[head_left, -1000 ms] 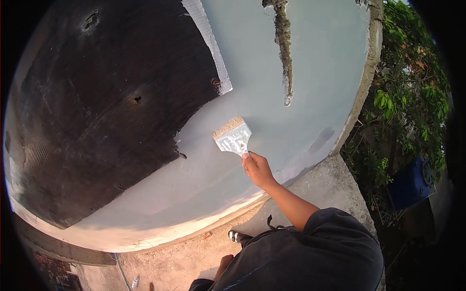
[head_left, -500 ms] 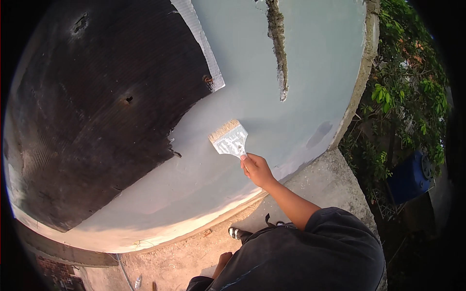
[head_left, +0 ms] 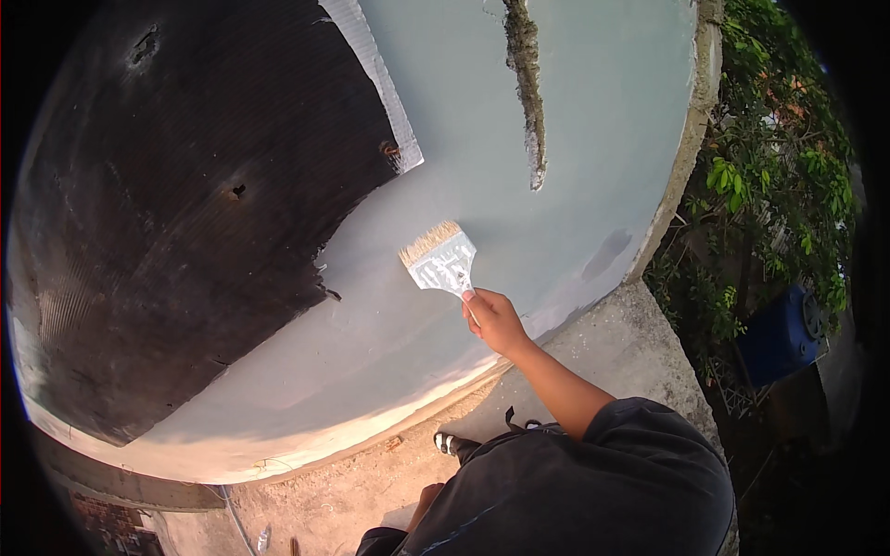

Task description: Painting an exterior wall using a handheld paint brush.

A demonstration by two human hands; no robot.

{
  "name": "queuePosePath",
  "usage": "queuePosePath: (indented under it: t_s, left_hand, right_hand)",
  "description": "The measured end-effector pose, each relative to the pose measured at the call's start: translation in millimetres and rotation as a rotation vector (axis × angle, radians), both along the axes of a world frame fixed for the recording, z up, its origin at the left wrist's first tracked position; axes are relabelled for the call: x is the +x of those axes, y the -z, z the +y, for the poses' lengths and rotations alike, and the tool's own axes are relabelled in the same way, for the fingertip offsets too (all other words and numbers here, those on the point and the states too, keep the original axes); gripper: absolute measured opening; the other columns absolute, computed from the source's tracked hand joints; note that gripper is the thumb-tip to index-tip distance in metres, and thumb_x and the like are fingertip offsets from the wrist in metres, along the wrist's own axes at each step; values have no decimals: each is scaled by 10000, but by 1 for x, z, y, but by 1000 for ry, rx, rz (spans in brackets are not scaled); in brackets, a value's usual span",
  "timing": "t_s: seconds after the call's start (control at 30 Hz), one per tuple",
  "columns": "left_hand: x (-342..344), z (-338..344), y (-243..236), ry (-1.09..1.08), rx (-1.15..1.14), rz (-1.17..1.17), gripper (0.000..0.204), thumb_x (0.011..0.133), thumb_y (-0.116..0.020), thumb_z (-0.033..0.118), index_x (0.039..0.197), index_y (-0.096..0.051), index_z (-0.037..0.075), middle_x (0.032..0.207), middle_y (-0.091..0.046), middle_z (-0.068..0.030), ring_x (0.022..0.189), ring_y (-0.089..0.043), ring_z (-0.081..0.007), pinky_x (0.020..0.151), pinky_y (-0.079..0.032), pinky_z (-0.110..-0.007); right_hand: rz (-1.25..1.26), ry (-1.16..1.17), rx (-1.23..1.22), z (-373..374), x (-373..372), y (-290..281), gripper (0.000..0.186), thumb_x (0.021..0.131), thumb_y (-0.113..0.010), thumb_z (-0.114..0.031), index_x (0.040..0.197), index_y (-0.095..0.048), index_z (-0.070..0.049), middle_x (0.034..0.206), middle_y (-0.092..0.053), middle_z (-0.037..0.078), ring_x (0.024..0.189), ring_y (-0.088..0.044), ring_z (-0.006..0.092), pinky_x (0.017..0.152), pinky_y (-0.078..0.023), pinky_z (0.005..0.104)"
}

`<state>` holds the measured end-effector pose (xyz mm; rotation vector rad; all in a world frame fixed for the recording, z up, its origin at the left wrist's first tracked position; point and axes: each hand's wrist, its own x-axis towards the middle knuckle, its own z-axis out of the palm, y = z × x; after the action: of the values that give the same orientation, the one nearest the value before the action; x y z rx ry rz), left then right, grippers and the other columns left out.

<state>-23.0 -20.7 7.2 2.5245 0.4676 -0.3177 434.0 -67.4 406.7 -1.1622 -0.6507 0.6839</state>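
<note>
Brush (head_left: 441,264) slightly rightward along wall (head_left: 607,139), in pinch of right hand (head_left: 493,322); left hand (head_left: 429,496) half-hidden, state unclear

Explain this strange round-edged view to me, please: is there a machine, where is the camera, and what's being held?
There is no machine here, just a person with bare hands. The view comes from a wide fisheye camera on their head, which bends straight edges near the rim. The right hand grips the handle of a wide, paint-smeared brush, bristles toward a pale wall; whether they touch it is hard to tell. On the wall are a large dark patch with ragged edges and a rough gouge. The left hand is low by the body, too hidden to show whether it holds anything.
</note>
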Motion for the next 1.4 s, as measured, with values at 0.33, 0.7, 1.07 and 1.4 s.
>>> queuePosePath:
  t_s: [0.33, 0.7, 1.07, 1.4]
  left_hand:
    - [8, 4, 15, -177, -14, 107, 207, 855, -537, 257, 777, -609, 79, 842, -653, -188, 855, -650, -359, 716, -510, -461]
    - [2, 0, 15, -201, -21, 92, 211, 864, -531, 252, 781, -601, 71, 833, -648, -180, 846, -647, -364, 697, -509, -455]
    - [-1, -8, 21, -490, -294, 200, 247, 861, -528, 286, 808, -626, 65, 883, -667, -182, 855, -650, -353, 720, -510, -450]
    - [-6, -8, 5, -443, -241, -3, 317, 862, -489, 290, 825, -666, 30, 870, -676, -183, 827, -646, -328, 728, -494, -432]
  right_hand:
    - [14, -34, -227, -15, -26, 71, 371, 1014, -476, -255, 714, -511, -41, 538, -399, -23, 459, -367, 66, 455, -301, 251]
    - [-170, 0, 11, 43, -14, 17, 361, 1019, -470, -292, 751, -506, -52, 559, -426, -15, 498, -406, 68, 477, -336, 252]
    - [-129, -65, -73, 25, -47, 57, 377, 1004, -489, -317, 748, -529, -44, 550, -450, -9, 501, -413, 77, 491, -340, 269]
    - [-196, 51, -48, 43, -30, 48, 363, 1013, -472, -308, 758, -515, -53, 546, -444, -6, 493, -415, 71, 474, -332, 261]
